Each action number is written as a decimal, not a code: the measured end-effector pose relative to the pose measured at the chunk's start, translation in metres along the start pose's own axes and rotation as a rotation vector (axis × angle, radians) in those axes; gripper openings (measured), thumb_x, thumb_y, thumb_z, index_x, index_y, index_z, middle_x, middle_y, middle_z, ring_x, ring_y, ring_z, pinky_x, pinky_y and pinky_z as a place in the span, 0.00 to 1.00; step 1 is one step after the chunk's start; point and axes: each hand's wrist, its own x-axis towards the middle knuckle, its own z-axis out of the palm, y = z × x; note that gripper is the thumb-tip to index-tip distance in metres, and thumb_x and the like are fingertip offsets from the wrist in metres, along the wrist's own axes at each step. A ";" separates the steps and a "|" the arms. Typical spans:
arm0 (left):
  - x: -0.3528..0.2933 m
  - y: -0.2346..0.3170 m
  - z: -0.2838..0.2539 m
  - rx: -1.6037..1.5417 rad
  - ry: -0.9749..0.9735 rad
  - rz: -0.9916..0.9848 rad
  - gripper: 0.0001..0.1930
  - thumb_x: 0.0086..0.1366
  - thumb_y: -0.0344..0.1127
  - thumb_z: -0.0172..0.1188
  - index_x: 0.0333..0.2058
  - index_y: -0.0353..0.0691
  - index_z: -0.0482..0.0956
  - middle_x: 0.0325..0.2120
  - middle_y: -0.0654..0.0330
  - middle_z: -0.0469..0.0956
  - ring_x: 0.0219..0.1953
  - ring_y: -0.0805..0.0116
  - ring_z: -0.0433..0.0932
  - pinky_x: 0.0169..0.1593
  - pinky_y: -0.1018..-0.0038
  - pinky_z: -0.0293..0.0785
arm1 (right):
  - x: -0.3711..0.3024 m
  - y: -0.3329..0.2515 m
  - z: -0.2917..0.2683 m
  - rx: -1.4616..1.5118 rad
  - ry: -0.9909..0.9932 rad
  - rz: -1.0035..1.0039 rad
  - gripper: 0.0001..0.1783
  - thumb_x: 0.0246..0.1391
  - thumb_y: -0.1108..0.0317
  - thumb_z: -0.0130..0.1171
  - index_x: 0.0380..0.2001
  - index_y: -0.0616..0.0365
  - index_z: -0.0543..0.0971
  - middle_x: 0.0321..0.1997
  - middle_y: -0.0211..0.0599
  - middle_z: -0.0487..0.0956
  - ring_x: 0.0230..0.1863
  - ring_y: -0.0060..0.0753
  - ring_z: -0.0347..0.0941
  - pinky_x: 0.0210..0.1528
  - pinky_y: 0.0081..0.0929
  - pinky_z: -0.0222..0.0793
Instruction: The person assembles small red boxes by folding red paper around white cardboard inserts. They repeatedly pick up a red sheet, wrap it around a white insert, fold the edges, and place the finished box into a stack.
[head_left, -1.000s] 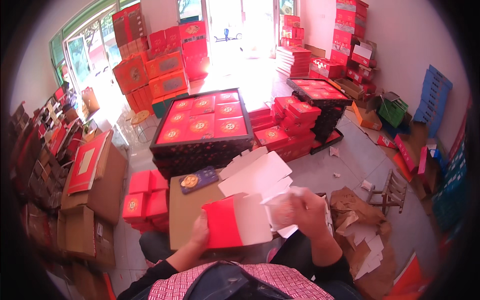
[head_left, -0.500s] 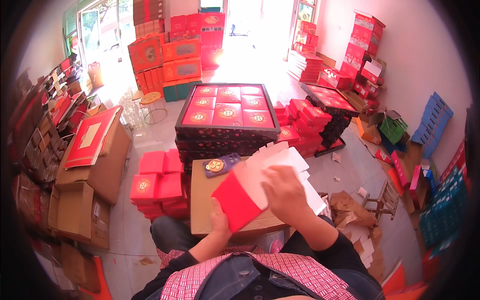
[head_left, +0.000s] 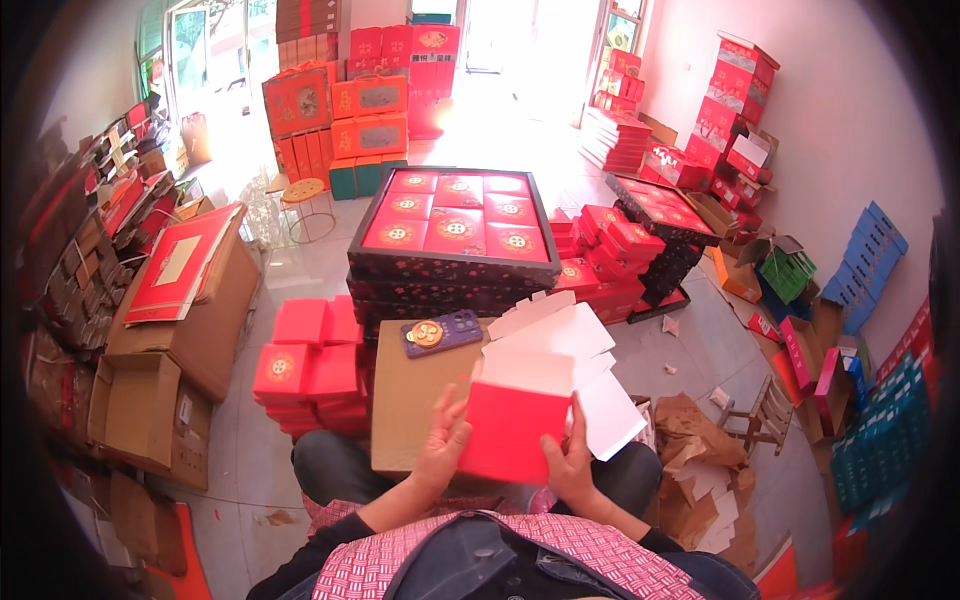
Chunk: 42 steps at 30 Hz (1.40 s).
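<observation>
Upright before me is a red folding box [head_left: 508, 425], its white inner flap [head_left: 525, 370] standing at the far edge. My left hand [head_left: 440, 440] is against its left side, thumb toward the near face and fingers extended along the edge. My right hand [head_left: 568, 460] grips the right side, thumb on the red face. Just beyond lie flat white box blanks [head_left: 575, 335], fanned over the cardboard box [head_left: 395, 385] that serves as a work surface. A phone [head_left: 440, 333] with a round gold ornament rests on the same surface.
Dark patterned trays [head_left: 450, 270] filled with red boxes stand stacked ahead. Finished red boxes [head_left: 310, 370] are piled at left, with more [head_left: 605, 250] at right. A large carton [head_left: 190, 320] stands farther left. Crumpled brown paper [head_left: 700, 440] and a small wooden stool [head_left: 765, 415] lie right.
The red box has turned from a slant to upright and shifted right. My right hand has come down from the white flap to the box's right side. The left has shifted along the left side.
</observation>
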 end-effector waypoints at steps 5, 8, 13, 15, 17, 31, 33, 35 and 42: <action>-0.009 0.005 -0.003 0.042 -0.155 -0.191 0.34 0.66 0.27 0.53 0.66 0.45 0.45 0.55 0.52 0.67 0.56 0.68 0.68 0.57 0.69 0.68 | -0.015 0.005 -0.001 0.174 0.018 0.220 0.32 0.58 0.74 0.46 0.65 0.63 0.50 0.56 0.44 0.69 0.55 0.30 0.67 0.58 0.26 0.62; -0.020 0.011 -0.006 0.058 -0.213 -0.290 0.31 0.66 0.28 0.53 0.64 0.44 0.49 0.54 0.52 0.67 0.53 0.67 0.70 0.54 0.74 0.70 | -0.017 0.017 -0.010 0.212 -0.025 0.404 0.25 0.61 0.72 0.46 0.60 0.64 0.60 0.54 0.43 0.70 0.53 0.27 0.68 0.55 0.23 0.64; -0.016 0.008 -0.008 0.051 0.002 -0.393 0.14 0.70 0.36 0.51 0.51 0.40 0.67 0.41 0.60 0.73 0.42 0.75 0.72 0.45 0.79 0.73 | -0.009 0.023 -0.009 0.221 -0.176 0.493 0.17 0.64 0.67 0.44 0.51 0.65 0.70 0.48 0.38 0.74 0.49 0.24 0.70 0.52 0.20 0.65; -0.015 0.002 -0.018 0.029 0.069 -0.405 0.10 0.71 0.38 0.49 0.45 0.39 0.70 0.36 0.63 0.74 0.39 0.77 0.72 0.42 0.80 0.72 | -0.009 0.033 0.007 -0.120 -0.025 0.176 0.17 0.66 0.65 0.43 0.51 0.65 0.71 0.45 0.36 0.75 0.47 0.23 0.71 0.49 0.19 0.66; -0.012 0.005 -0.019 0.020 0.112 -0.413 0.10 0.72 0.39 0.48 0.40 0.38 0.72 0.32 0.66 0.73 0.36 0.80 0.71 0.40 0.81 0.71 | -0.015 0.044 0.009 -0.282 0.050 0.070 0.17 0.67 0.64 0.43 0.50 0.65 0.72 0.43 0.34 0.76 0.44 0.22 0.71 0.47 0.18 0.66; -0.003 -0.007 -0.030 0.520 0.087 0.030 0.09 0.68 0.32 0.50 0.40 0.32 0.73 0.35 0.54 0.74 0.41 0.63 0.73 0.47 0.72 0.68 | 0.034 0.005 0.005 -0.050 -0.145 0.220 0.14 0.66 0.66 0.44 0.43 0.65 0.75 0.38 0.41 0.80 0.41 0.27 0.76 0.45 0.23 0.71; -0.005 -0.001 -0.028 0.564 0.055 0.101 0.09 0.67 0.31 0.50 0.42 0.32 0.73 0.36 0.50 0.74 0.42 0.58 0.73 0.49 0.70 0.68 | 0.055 0.015 -0.008 -0.320 -0.372 0.259 0.23 0.66 0.58 0.45 0.30 0.65 0.82 0.33 0.38 0.82 0.37 0.25 0.77 0.44 0.24 0.72; -0.003 0.009 -0.024 0.585 0.025 0.157 0.09 0.66 0.30 0.50 0.41 0.32 0.73 0.37 0.49 0.74 0.43 0.55 0.73 0.49 0.69 0.68 | 0.084 0.000 -0.004 -0.209 -0.516 0.538 0.14 0.59 0.62 0.56 0.32 0.63 0.82 0.30 0.29 0.80 0.29 0.18 0.72 0.31 0.18 0.67; -0.009 0.034 -0.010 0.607 -0.012 0.209 0.08 0.66 0.31 0.51 0.40 0.32 0.71 0.36 0.51 0.72 0.42 0.56 0.73 0.47 0.70 0.68 | 0.103 -0.036 0.017 -0.038 -0.759 0.603 0.15 0.56 0.70 0.61 0.46 0.64 0.79 0.37 0.35 0.81 0.36 0.19 0.76 0.40 0.18 0.73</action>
